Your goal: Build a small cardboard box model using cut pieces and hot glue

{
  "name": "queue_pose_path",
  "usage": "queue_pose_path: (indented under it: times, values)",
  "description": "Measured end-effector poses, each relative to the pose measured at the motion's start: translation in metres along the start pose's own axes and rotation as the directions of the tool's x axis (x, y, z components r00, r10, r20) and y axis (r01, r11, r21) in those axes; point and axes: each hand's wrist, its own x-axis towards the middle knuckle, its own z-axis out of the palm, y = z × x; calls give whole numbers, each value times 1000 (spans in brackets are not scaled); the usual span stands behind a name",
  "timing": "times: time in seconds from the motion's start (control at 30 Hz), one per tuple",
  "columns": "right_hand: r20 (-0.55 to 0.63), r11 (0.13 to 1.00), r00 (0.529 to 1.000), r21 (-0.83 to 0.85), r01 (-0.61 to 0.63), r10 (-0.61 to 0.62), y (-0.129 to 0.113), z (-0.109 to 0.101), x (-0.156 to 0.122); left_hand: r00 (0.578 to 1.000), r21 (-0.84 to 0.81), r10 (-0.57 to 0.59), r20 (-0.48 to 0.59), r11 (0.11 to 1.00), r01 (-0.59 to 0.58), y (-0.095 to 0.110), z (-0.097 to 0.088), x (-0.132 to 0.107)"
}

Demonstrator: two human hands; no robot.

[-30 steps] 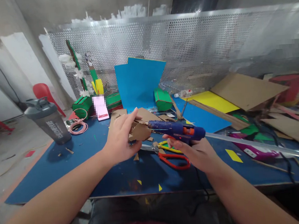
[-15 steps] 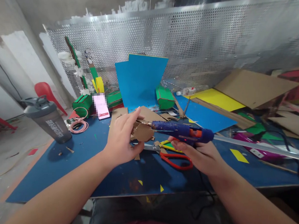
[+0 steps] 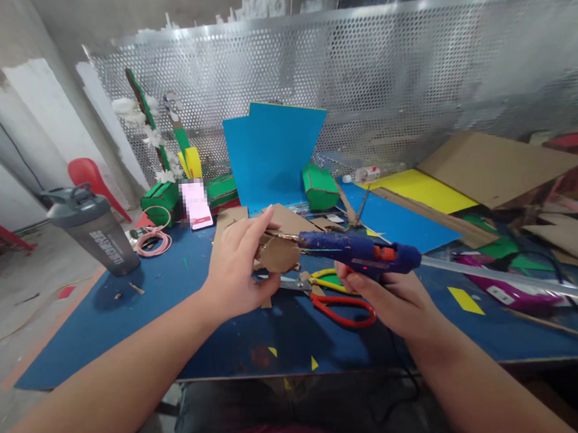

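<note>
My left hand (image 3: 240, 262) is closed around a small brown cardboard piece with a rounded face (image 3: 279, 254); its far side is hidden behind my fingers. My right hand (image 3: 389, 295) grips a dark blue glue gun (image 3: 354, 248) by its handle. The gun's nozzle points left and is at the upper right edge of the cardboard piece; whether it touches I cannot tell. A clear glue stick (image 3: 498, 274) runs out of the gun's back to the right. Below both hands, scissors with one red and one yellow handle (image 3: 343, 309) lie on the blue table (image 3: 204, 352).
A grey shaker bottle (image 3: 97, 231), a coiled pink cable (image 3: 154, 241) and a phone (image 3: 201, 215) stand or lie at the left. Blue boards (image 3: 275, 152) lean at the back beside a green box (image 3: 320, 187). Cardboard sheets (image 3: 496, 168) and a purple package (image 3: 499, 288) lie at the right.
The glue gun and my right hand have shifted slightly to the right, the nozzle moving along the cardboard's edge. My left hand keeps its hold and has hardly moved.
</note>
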Motion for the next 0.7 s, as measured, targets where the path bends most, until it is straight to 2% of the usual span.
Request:
queue_pose_path:
  times: [0.7]
  values:
    - [-16,1000,1000,-1,-18,18,5,-8,-2,999,-31,-26,-41,999,25,-2,2,-3]
